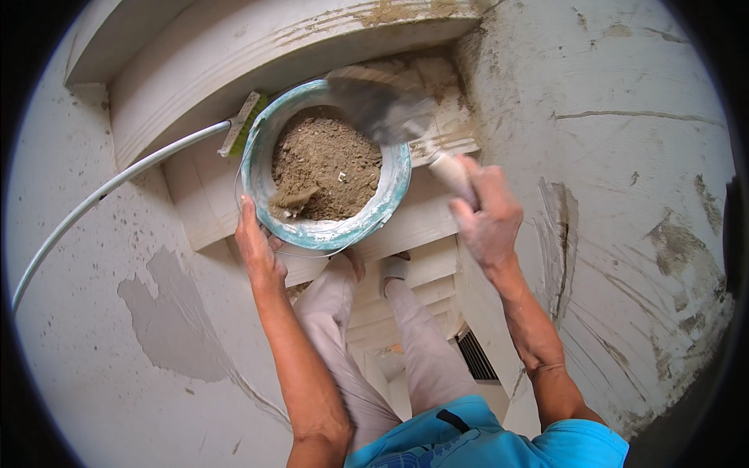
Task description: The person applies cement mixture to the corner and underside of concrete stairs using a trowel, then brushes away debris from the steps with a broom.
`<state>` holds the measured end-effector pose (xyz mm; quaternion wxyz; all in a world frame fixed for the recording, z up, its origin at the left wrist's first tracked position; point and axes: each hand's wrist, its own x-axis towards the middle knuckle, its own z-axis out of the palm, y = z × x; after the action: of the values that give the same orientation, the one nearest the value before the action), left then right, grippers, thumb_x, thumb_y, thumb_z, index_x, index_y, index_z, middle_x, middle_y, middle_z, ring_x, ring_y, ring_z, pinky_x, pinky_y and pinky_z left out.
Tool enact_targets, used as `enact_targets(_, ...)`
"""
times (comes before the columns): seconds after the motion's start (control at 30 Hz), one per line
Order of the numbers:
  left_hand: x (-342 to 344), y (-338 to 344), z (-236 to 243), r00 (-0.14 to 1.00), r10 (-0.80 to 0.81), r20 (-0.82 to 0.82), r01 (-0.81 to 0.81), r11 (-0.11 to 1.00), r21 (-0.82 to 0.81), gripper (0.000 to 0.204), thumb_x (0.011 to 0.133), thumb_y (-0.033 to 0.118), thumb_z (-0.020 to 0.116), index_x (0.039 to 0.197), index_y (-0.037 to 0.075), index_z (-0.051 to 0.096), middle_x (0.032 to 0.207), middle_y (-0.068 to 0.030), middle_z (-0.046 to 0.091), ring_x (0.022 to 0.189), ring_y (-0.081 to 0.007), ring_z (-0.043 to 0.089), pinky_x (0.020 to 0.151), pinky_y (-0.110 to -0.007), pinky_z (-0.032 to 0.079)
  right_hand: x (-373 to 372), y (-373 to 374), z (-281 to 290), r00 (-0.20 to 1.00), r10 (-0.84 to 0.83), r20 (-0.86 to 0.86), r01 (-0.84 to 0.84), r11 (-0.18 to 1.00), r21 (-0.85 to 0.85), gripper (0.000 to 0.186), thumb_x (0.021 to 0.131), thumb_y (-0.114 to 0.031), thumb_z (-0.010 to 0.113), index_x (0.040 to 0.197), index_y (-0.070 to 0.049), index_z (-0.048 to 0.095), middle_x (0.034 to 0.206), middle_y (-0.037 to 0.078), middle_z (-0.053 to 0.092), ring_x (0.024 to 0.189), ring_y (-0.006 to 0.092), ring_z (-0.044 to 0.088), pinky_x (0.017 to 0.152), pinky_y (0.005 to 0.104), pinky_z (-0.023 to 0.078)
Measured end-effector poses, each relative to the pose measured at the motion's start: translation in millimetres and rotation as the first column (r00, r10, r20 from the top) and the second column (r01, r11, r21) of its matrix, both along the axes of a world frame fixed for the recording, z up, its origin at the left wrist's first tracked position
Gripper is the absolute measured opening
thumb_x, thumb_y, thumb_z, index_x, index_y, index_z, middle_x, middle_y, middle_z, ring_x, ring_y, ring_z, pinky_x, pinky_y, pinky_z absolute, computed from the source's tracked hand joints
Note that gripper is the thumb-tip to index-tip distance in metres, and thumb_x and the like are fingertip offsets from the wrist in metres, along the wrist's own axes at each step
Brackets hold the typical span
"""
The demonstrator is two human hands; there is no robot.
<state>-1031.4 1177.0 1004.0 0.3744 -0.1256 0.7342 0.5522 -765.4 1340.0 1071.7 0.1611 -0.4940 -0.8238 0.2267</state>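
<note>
A teal-rimmed bucket (395, 187) with a pale crusted inside stands on a step in front of me. Brown sandy rubble (331, 160) fills part of it, with a small white bit on top. My left hand (261, 246) grips the bucket's near left side, its thumb up by the rim and its other fingers partly hidden behind the wall. In my closed right hand (490, 214) is the pale handle of a trowel (386, 113). The trowel's grey blade is smeared by motion over the bucket's far right rim. A thin wire handle hangs along the bucket's near side.
A brush (243, 123) with green bristles and a long pale pole leans left of the bucket. Stair steps (312, 47) rise beyond it, and more drop away below my legs. Grey walls, scraped and patched, flank both sides. A dark vent grille (476, 355) shows below.
</note>
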Motion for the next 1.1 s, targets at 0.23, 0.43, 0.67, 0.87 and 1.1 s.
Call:
enact_targets(0.23,0,-1,-1,1.000,-0.016,-0.012,0.015,0.998,-0.062,0.064,0.096,0.054,0.054,0.132,0.001,0.054,0.111,-0.0093,0.064,0.091,-0.0173,0.062,0.065,-0.028,0.047,16,74,-84,0.982,-0.186,-0.032,0.151,0.876,-0.458,0.058,0.068,-0.015,0.066,0.126,-0.006,0.064,0.103,0.019,0.070,0.085,0.0298,0.068,0.079,0.0383,0.052)
enact_targets(0.43,2,4,3,1.000,-0.017,-0.013,0.016,0.999,-0.046,0.063,0.096,0.052,0.055,0.132,0.000,0.054,0.109,-0.0099,0.064,0.088,-0.0176,0.063,0.064,-0.029,0.048,-32,114,-128,0.991,0.120,0.058,-0.085,0.903,-0.421,0.056,0.069,-0.016,0.070,0.125,-0.007,0.066,0.102,0.020,0.072,0.084,0.0301,0.070,0.080,0.0397,0.054)
enact_targets(0.67,-2,1,-1,1.000,-0.002,-0.003,0.002,0.999,-0.045,0.063,0.095,0.050,0.057,0.132,-0.001,0.053,0.108,-0.0112,0.064,0.085,-0.0184,0.064,0.060,-0.029,0.050,-50,145,-124,0.995,-0.026,0.097,0.074,0.839,-0.538,0.050,0.075,-0.008,0.069,0.124,-0.009,0.068,0.092,0.016,0.074,0.065,0.0214,0.067,0.059,0.0345,0.054)
enact_targets(0.87,-3,3,-2,1.000,-0.001,-0.004,0.000,0.996,-0.085,0.063,0.094,0.051,0.059,0.133,0.001,0.053,0.112,-0.0114,0.062,0.090,-0.0197,0.062,0.066,-0.032,0.051,-12,162,-133,0.984,-0.169,0.058,0.172,0.807,-0.565,0.054,0.074,-0.011,0.065,0.128,-0.008,0.066,0.088,0.015,0.070,0.058,0.0191,0.062,0.051,0.0317,0.051)
enact_targets(1.1,-4,0,-5,1.000,-0.009,0.018,0.010,0.999,-0.049,0.063,0.093,0.051,0.060,0.133,0.003,0.053,0.114,-0.0109,0.062,0.095,-0.0202,0.061,0.069,-0.034,0.051,1,163,-135,0.962,-0.273,0.001,0.230,0.809,-0.540,0.049,0.080,-0.014,0.064,0.127,-0.004,0.066,0.075,0.008,0.068,0.049,0.0121,0.055,0.047,0.0295,0.048)
